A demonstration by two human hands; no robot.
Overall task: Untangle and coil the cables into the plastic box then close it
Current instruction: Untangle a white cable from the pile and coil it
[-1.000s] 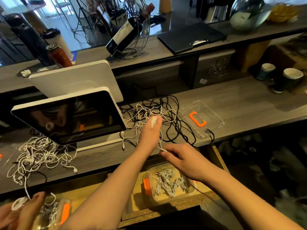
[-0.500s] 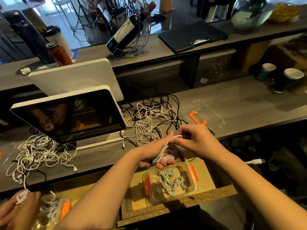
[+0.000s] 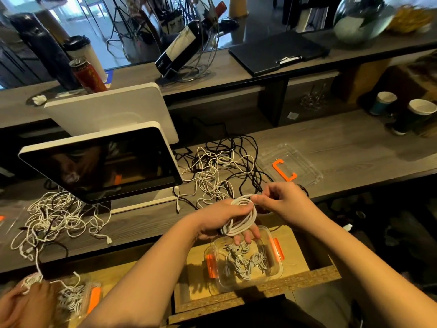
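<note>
White braided cable wound into a coil (image 3: 241,217) sits in the left hand (image 3: 224,220), whose fingers curl through and under the loops while the thumb lies across the top. The right hand (image 3: 280,201) pinches the upper end of that same coil between thumb and fingertips, its other fingers bent in. Both hands hover just above one clear plastic box with orange side clips (image 3: 275,274), which rests on a lower wooden shelf (image 3: 307,279) in front of the grey wood-grain desk (image 3: 343,147); several small bundles of coiled white cable (image 3: 243,260) already lie inside it, too bunched to count. One clear plastic lid with an orange clip (image 3: 289,165) lies flat on the desk, beyond the right hand. Between the lid and the dark tilted screen with a white frame (image 3: 101,165) spreads one loose tangle of white and black cables (image 3: 220,169). A second tangle, mostly white cable (image 3: 59,218), lies on the desk to the left, below the screen. At the lower left corner another person's hand (image 3: 26,301) holds a strand of white cable beside a second clear box with an orange clip (image 3: 78,299), also filled with white cable. Two paper cups (image 3: 402,110) stand at the far right of the desk, and one wine bottle in a wire holder (image 3: 182,48) leans on the raised counter behind.
</note>
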